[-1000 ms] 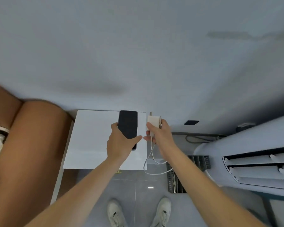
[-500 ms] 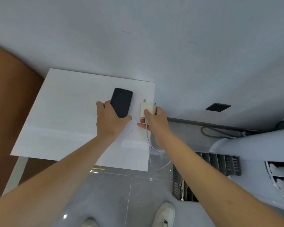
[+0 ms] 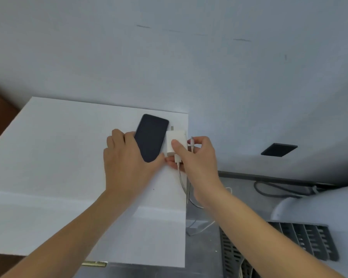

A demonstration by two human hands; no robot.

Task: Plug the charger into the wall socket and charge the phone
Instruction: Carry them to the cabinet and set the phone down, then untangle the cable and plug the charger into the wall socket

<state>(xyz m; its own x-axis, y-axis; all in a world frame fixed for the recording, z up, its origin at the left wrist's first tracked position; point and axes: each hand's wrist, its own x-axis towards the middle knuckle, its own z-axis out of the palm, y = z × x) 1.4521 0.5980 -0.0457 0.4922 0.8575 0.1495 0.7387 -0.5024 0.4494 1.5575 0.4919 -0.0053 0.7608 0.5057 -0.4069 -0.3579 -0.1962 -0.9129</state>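
Left hand [image 3: 127,163] grips the dark rectangular phone [image 3: 151,137] low over the white table [image 3: 48,157]. Just right of the phone, the right hand [image 3: 197,163] pinches the white block charger [image 3: 176,142], its white cable [image 3: 184,185] hanging past the table edge.

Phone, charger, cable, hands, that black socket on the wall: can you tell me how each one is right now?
phone: screen dark, over the white table, no cable in it.
charger: not plugged in, prongs bare.
cable: one end in the charger, rest hanging off the table edge.
left hand: gripping the phone.
right hand: pinching the charger and the loose cable tip.
wall socket: empty.
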